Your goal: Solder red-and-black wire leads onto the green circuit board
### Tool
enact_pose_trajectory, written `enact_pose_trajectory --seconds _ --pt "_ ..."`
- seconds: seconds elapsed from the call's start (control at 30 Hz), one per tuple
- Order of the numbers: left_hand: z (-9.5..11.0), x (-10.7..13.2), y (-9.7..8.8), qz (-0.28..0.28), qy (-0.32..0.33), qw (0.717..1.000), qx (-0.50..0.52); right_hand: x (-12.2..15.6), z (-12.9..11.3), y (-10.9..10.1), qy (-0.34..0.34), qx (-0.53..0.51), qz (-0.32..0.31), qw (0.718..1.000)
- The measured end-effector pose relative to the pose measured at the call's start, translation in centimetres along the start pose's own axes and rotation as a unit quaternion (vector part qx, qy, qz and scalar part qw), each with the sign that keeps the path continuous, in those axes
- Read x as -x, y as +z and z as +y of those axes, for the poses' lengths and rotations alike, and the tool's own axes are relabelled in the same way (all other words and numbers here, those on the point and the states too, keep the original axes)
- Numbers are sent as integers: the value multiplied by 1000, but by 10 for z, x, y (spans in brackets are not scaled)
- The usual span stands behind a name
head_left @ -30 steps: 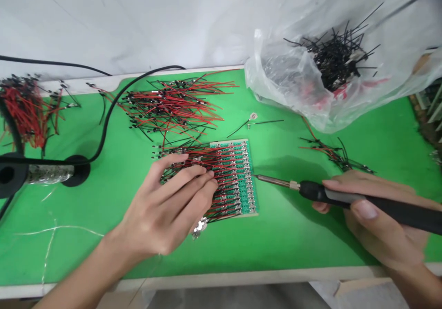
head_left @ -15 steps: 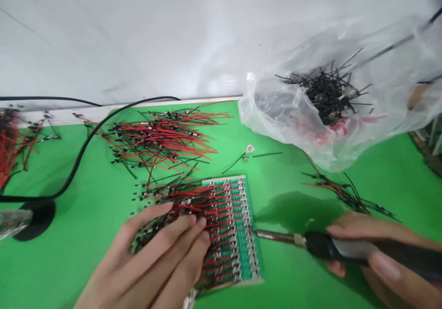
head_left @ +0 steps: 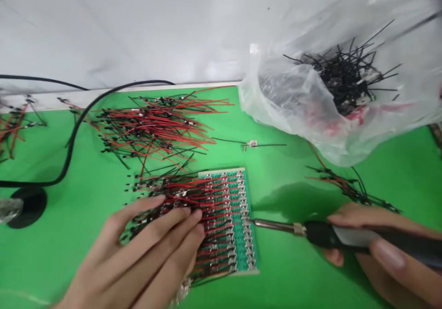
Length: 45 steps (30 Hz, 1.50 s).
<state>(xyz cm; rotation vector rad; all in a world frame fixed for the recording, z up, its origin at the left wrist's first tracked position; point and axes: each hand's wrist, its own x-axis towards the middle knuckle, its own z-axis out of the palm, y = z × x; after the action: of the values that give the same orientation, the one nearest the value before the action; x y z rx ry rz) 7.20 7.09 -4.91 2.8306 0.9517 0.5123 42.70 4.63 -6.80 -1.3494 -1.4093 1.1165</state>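
The left hand (head_left: 138,249) lies open, fingers spread flat across red-and-black wire leads (head_left: 179,198) fanned over a green circuit board (head_left: 246,249) — the right hand (head_left: 373,249) is closed firmly around a soldering iron (head_left: 328,234), its tip just beside the board's edge.

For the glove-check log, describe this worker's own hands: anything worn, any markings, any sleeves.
Both hands are bare. The left hand and the right hand show no gloves, rings, tape or markings, and no cable runs on them. The right thumbnail looks short and unpainted. No sleeve shows; the frame cuts off both arms.
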Motion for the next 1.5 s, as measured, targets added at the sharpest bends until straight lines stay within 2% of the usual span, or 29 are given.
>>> enact_pose_trajectory --seconds 0.17,0.3,0.4,0.7,1.23,1.5 --pt "-1 -13 1 44 2 999 6 -1 -9 9 26 -57 52 997" --pt "-3 -21 3 72 13 997 -11 -3 -11 15 3 -137 69 988" --pt "-5 -22 3 84 20 996 -6 -10 -14 17 -2 -161 75 984" --pt "-8 -23 4 93 30 995 17 -32 -22 25 12 -125 100 987" --pt "-8 -24 4 91 32 995 14 -32 -19 23 4 -122 79 989" --pt "-6 -26 3 90 36 995 10 -28 -22 22 -1 -76 80 994"
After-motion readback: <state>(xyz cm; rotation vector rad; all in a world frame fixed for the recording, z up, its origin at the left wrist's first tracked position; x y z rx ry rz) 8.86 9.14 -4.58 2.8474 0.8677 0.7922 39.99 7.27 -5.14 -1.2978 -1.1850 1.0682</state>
